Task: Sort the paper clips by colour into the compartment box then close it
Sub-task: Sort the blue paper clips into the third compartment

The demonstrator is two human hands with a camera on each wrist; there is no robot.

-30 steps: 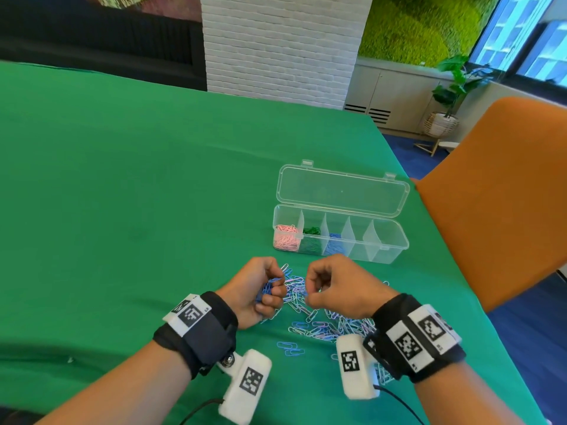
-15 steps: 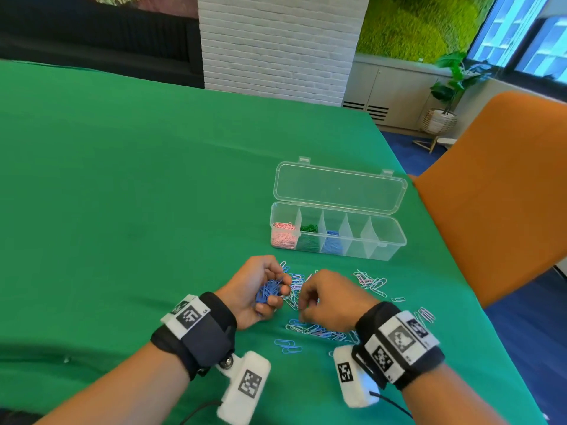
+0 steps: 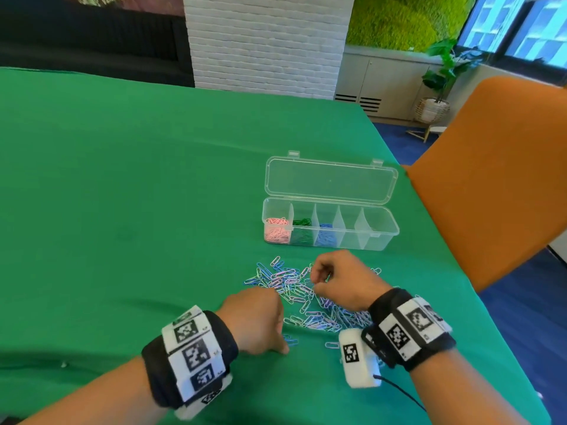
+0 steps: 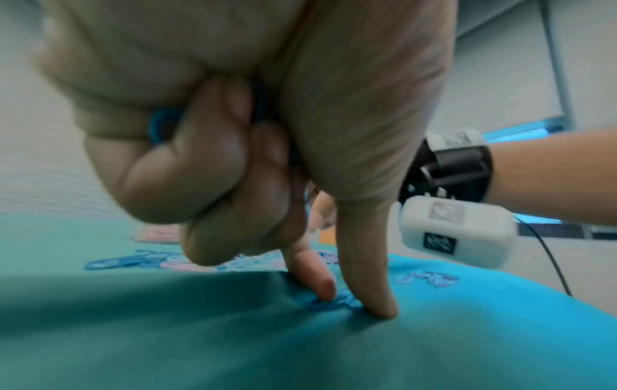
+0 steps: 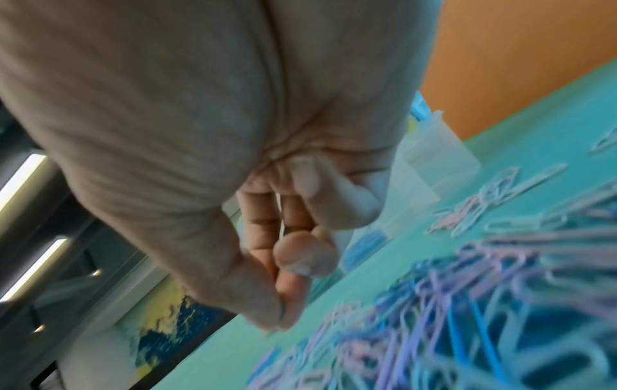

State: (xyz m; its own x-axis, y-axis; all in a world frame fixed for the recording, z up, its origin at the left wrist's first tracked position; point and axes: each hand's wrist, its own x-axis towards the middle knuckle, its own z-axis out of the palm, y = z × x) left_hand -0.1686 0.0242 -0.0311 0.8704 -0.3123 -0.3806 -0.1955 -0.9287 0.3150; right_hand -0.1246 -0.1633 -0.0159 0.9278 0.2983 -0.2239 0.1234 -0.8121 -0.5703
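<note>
A clear compartment box point(image 3: 380, 237) stands on the green cloth with its lid point(image 3: 329, 179) folded back. Pink clips point(image 3: 276, 231) fill the leftmost compartment, green clips point(image 3: 302, 230) the second, blue clips point(image 3: 325, 237) the third. A loose pile of blue, pale blue and lilac clips point(image 3: 288, 282) lies in front of the box. My left hand point(image 3: 285, 348) is knuckles up, with blue clips point(image 4: 160, 124) held in its curled fingers. Its thumb and forefinger press a blue clip point(image 4: 333, 303) on the cloth. My right hand point(image 3: 313, 286) hovers over the pile, thumb and forefinger pinching a thin bluish clip point(image 5: 282, 307).
An orange chair point(image 3: 491, 179) stands close against the table's right edge. The green cloth point(image 3: 122, 210) stretches far to the left and back. A few stray clips point(image 3: 331, 345) lie near my right wrist camera.
My left hand has turned palm down and dropped to the cloth near me. My right hand has left it and moved over the pile, toward the box.
</note>
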